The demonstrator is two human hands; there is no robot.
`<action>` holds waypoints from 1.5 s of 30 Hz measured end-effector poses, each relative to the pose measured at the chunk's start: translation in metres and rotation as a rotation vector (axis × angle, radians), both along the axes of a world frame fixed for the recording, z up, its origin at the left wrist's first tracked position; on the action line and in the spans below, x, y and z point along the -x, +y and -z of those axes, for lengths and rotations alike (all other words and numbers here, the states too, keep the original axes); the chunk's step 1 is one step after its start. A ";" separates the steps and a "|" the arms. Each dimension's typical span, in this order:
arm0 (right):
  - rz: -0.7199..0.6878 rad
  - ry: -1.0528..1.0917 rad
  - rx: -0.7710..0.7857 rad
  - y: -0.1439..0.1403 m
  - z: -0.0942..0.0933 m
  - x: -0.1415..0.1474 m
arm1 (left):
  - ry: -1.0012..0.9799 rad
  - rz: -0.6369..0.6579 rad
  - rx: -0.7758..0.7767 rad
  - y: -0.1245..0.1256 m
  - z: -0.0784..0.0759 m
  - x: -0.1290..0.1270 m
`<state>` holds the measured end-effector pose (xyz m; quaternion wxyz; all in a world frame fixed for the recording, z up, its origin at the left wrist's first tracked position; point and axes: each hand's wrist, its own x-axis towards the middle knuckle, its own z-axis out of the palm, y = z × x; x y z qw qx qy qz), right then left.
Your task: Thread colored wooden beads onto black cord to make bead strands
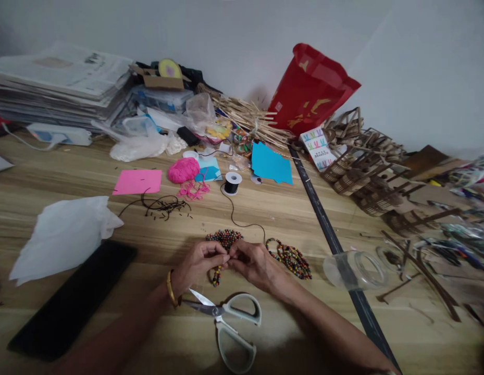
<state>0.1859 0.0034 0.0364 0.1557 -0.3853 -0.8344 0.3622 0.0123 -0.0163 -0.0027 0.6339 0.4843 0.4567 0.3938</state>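
Pale wood-grain runs across the tabletop (265, 219), which meets a plain grey wall at its far edge, where a stack of newspapers (58, 83) fills the far left corner and a red bag (310, 91) leans near the middle.

From the head camera, both hands meet close to the near edge, slightly left of centre. The left hand (197, 265) and right hand (253, 263) are pinched narrow, fingertips almost touching, and between them they hold a beaded strand (217, 273) whose free end hangs down toward the tabletop. A heap of mixed-colour beads (225, 237) lies just beyond the fingertips, and a finished-looking beaded loop (290, 258) rests just right of the right hand. Black cord (242, 221) trails from the hands back to a spool (232, 183) further in.

Scissors (232, 323) lie open between the forearms at the near edge; a black phone (73, 299) sits toward the near left corner, beside white tissue (60, 237). A clear jar (355, 270) lies tipped on its side to the right.

For this fine work, I'd judge it best to keep the cord taut and the pinch tight beside the last bead, so nothing slides off the loose end.
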 end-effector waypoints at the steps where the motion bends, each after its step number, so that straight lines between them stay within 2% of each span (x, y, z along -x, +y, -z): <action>1: 0.003 0.004 -0.009 0.001 0.001 0.000 | -0.002 -0.004 0.002 0.000 0.001 0.000; 8: -0.026 -0.002 -0.074 0.006 0.004 -0.003 | 0.027 -0.065 -0.004 0.002 0.001 0.003; 17: -0.058 0.046 -0.092 0.010 0.008 -0.005 | -0.002 -0.026 0.002 0.001 -0.003 0.004; 28: -0.130 -0.067 -0.103 0.013 -0.007 -0.011 | 0.037 -0.068 -0.055 0.003 -0.006 0.007; 33: -0.154 -0.099 -0.119 0.012 -0.016 -0.016 | 0.023 -0.183 -0.162 0.005 -0.004 0.014; 39: -0.182 -0.131 -0.156 0.011 -0.023 -0.023 | 0.017 -0.362 -0.138 0.011 0.001 0.024; 45: -0.174 -0.149 -0.122 0.007 -0.040 -0.026 | -0.040 -0.486 -0.163 0.016 0.003 0.033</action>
